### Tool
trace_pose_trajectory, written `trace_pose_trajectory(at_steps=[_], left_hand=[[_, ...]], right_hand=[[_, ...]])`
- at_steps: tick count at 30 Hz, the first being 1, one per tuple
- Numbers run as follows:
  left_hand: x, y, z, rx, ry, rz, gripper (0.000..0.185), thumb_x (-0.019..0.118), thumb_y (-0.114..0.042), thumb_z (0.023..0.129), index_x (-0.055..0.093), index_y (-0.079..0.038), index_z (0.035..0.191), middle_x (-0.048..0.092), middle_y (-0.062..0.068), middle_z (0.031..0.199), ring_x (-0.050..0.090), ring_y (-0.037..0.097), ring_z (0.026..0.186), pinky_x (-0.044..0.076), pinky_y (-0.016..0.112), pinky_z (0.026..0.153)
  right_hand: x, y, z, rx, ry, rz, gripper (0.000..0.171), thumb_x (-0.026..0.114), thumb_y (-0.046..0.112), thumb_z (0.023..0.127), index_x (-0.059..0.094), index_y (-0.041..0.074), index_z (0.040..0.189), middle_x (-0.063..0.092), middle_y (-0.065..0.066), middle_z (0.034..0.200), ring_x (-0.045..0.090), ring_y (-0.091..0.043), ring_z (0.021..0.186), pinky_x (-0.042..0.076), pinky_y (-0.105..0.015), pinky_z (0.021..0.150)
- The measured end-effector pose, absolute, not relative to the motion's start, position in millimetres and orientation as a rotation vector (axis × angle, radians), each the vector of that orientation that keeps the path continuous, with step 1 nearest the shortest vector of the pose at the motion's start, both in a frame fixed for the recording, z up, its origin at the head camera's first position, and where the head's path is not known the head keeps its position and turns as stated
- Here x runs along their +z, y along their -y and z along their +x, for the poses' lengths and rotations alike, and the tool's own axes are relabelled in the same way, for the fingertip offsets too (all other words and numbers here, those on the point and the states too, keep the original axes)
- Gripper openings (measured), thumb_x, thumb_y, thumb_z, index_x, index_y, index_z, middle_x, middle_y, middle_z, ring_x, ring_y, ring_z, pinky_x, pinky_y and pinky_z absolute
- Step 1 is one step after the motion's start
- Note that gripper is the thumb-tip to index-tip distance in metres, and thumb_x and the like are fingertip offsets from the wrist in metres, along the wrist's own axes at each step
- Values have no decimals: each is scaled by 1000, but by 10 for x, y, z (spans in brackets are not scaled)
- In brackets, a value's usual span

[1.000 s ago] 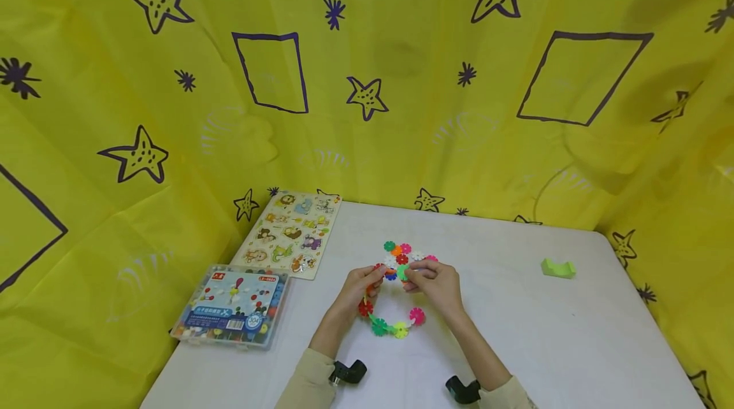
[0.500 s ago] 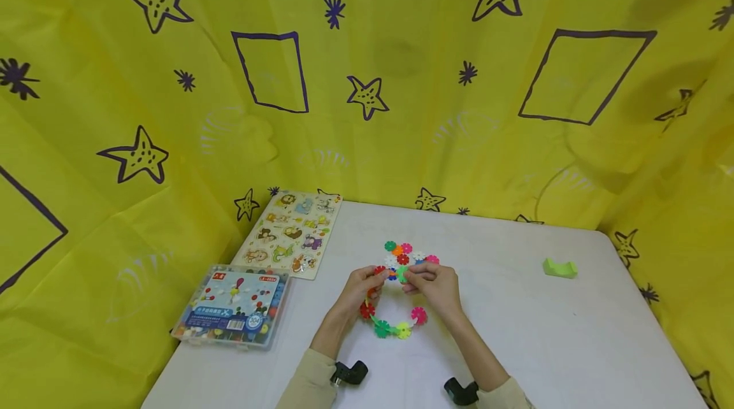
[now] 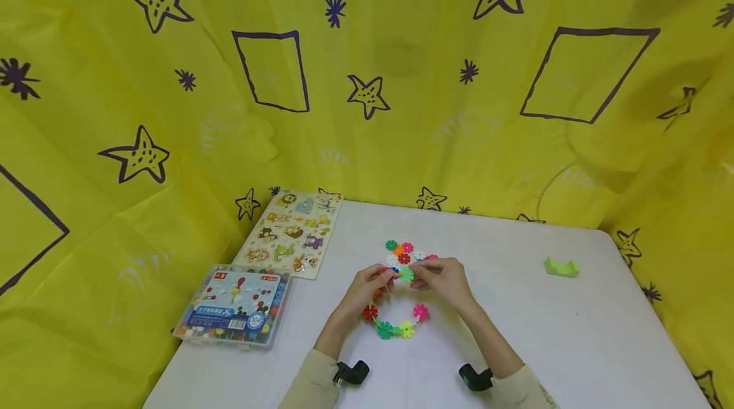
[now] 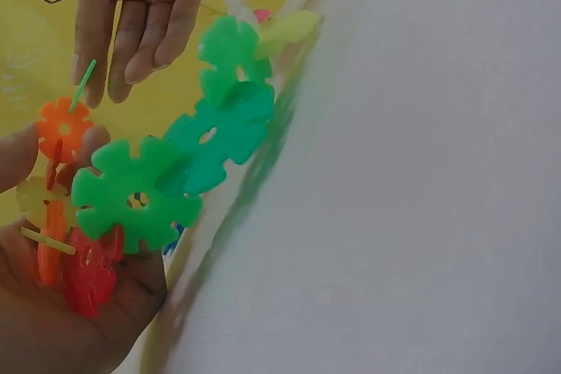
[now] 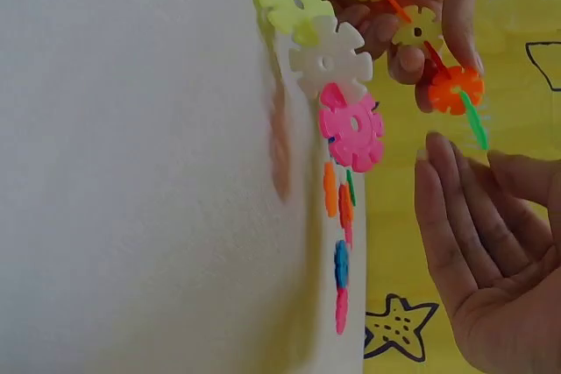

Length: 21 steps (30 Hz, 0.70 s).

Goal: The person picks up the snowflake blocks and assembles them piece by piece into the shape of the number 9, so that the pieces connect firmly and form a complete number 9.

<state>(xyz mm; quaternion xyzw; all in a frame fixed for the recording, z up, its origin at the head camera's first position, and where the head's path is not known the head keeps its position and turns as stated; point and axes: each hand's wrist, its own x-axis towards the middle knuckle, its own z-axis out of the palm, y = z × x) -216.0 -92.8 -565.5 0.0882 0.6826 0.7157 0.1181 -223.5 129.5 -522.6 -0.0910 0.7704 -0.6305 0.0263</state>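
Observation:
My left hand (image 3: pixel 362 293) holds a curved chain of colourful plastic snowflake discs, its thumb and fingers pinching near an orange disc (image 5: pixel 456 90) at one end. A light green disc (image 3: pixel 406 275) is slotted into that orange one and appears edge-on in both wrist views. Close beside the green disc is my right hand (image 3: pixel 450 283), with fingers extended and thumb apart; contact at the thumb tip is hard to tell. The chain curves through red, green (image 4: pixel 136 199), yellow (image 5: pixel 294 2) and white discs to a pink disc (image 5: pixel 352 127) at its other end.
More joined snowflake discs (image 3: pixel 404 258) lie on the white table just beyond my hands. At left are a clear case of coloured pieces (image 3: pixel 229 307) and an animal puzzle board (image 3: pixel 292 230). A light green block (image 3: pixel 562 267) sits at right; yellow curtain (image 3: pixel 367 154) encloses the table.
My right hand has let go of the green disc and shifted slightly right. The left hand still holds the chain, its fingertips now a little further right, near the orange disc.

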Motion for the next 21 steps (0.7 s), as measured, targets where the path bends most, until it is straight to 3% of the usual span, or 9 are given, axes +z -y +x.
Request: trace_pose_trajectory(at_steps=[4, 9, 12, 15, 21], left_hand=[[-5642, 910, -2152, 2085, -2011, 265, 37, 58, -29, 108, 63, 7, 115, 66, 19, 93, 51, 19, 72, 43, 26, 63], [-5634, 895, -2123, 2069, -2004, 270, 28, 50, -19, 110, 61, 6, 117, 63, 32, 103, 53, 20, 76, 44, 27, 67], [-5630, 892, -2115, 2066, -2010, 269, 27, 47, -16, 111, 62, 5, 120, 62, 30, 100, 53, 20, 77, 45, 27, 68], [-5624, 897, -2115, 2069, -2009, 266, 29, 46, -16, 111, 63, 4, 124, 61, 22, 96, 52, 19, 77, 45, 27, 67], [-5601, 910, -2131, 2085, -1997, 252, 35, 51, -26, 110, 64, 3, 125, 56, 10, 89, 49, 18, 74, 42, 26, 64]], right_hand=[[-5218, -1361, -2349, -1853, -2556, -189, 22, 74, 13, 98, 76, -9, 105, 77, -18, 86, 77, -35, 77, 63, -37, 68], [-5287, -1423, -2469, -1552, -2827, -52, 16, 75, 10, 95, 79, -1, 106, 78, -14, 89, 75, -22, 71, 56, -27, 58], [-5349, -1460, -2546, -1387, -2907, -35, 24, 76, 11, 92, 77, 0, 113, 77, -16, 98, 73, -21, 74, 52, -30, 58], [-5418, -1490, -2621, -1228, -2950, -73, 36, 77, 12, 90, 73, -1, 124, 72, -21, 109, 67, -27, 88, 52, -35, 67], [-5500, -1527, -2702, -1062, -2995, -130, 38, 75, 9, 89, 71, -3, 125, 63, -22, 104, 58, -35, 97, 52, -48, 79]])
